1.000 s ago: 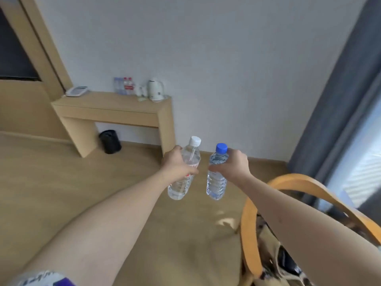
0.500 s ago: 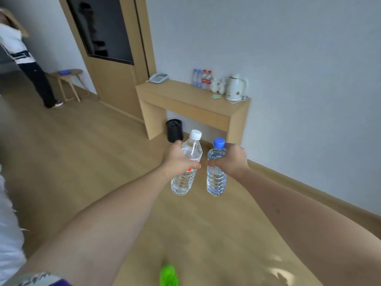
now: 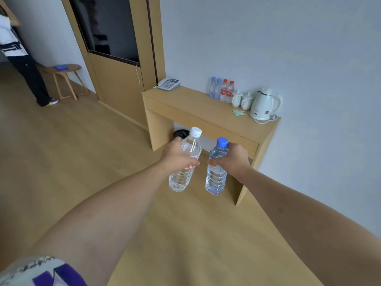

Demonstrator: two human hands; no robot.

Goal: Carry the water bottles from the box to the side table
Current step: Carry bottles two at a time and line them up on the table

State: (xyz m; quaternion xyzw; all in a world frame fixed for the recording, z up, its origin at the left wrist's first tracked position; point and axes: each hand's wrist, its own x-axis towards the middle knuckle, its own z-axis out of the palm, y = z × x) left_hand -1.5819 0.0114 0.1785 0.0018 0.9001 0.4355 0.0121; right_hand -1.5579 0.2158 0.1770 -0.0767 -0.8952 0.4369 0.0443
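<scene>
The fingers of the left hand (image 3: 178,156) wrap around the middle of the white-capped bottle (image 3: 185,164), thumb across its red label; the bottle leans a little to the left at its base. The fingers of the right hand (image 3: 233,161) grasp the blue-capped bottle (image 3: 216,168) just below its shoulder, and it hangs nearly upright. The two bottles are just beside each other, not touching, both held in the air above the floor (image 3: 82,162).

Beyond the fingers stands the tabletop (image 3: 198,109), where four more bottles (image 3: 221,90) already stand in a row against the wall. To their right are two white cups (image 3: 241,99), a kettle (image 3: 265,104) with its cord trailing, and small green packets (image 3: 238,112); a telephone (image 3: 169,84) sits at the far left end.

The likely trouble is at set-down: the space by the standing row is tight, so a bottle lowered carelessly could knock its neighbours or the cups. The leaning bottle could topple if let go before it is level.

Under the tabletop is a dark bin (image 3: 181,133). Far to the left, a small round table (image 3: 64,69) and a second person (image 3: 18,52) stand by the wall.
</scene>
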